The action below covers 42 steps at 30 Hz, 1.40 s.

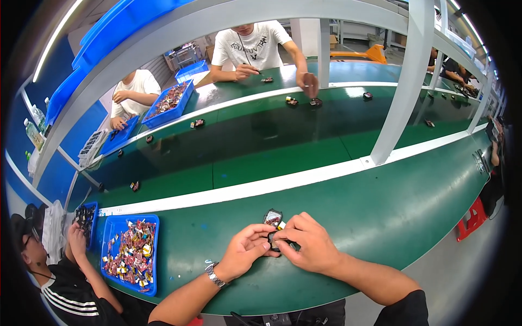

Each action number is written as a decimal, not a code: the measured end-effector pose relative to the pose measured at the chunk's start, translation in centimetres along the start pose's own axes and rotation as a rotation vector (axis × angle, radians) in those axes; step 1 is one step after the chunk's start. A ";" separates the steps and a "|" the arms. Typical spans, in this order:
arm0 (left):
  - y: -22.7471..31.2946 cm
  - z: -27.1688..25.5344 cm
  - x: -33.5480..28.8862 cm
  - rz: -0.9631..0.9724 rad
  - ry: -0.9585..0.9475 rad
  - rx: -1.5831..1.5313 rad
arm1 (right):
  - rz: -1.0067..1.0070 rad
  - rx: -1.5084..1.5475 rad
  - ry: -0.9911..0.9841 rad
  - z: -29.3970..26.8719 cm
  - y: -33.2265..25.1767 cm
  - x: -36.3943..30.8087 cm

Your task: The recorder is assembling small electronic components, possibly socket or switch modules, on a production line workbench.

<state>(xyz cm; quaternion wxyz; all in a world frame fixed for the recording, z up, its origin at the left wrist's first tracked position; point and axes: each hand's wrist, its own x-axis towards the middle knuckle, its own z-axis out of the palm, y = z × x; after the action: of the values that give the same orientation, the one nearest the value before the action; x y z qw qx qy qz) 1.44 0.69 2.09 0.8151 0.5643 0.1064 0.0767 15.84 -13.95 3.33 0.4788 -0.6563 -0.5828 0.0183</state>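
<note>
From here, I have the left hand (244,251) and right hand (309,243) gripping a small black casing (271,239) over the green worktop (380,206).

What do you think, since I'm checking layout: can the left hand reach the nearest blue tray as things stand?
Probably yes: the blue tray sits left of the left hand on the same bench, nothing standing between, though that hand would first need to release the black part.
</note>
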 end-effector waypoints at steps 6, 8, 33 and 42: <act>-0.6 -0.4 -0.3 -0.017 0.069 0.038 | 0.010 0.043 -0.060 -0.1 -0.4 -0.1; -0.5 -0.2 -0.1 -0.004 0.077 0.050 | -0.002 0.017 -0.047 -0.2 -0.5 -0.2; -0.7 -0.7 -0.3 -0.017 0.068 -0.079 | 0.184 0.173 -0.028 1.7 0.7 -1.0; -0.7 -0.5 -0.5 -0.009 0.083 -0.057 | 0.227 0.161 0.011 2.2 0.1 -1.2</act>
<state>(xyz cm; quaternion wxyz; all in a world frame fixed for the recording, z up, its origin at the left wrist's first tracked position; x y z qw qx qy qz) 0.85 0.77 1.29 0.8261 0.5366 0.1406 0.0994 14.22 -13.56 1.42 0.5281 -0.6775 -0.4988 0.1154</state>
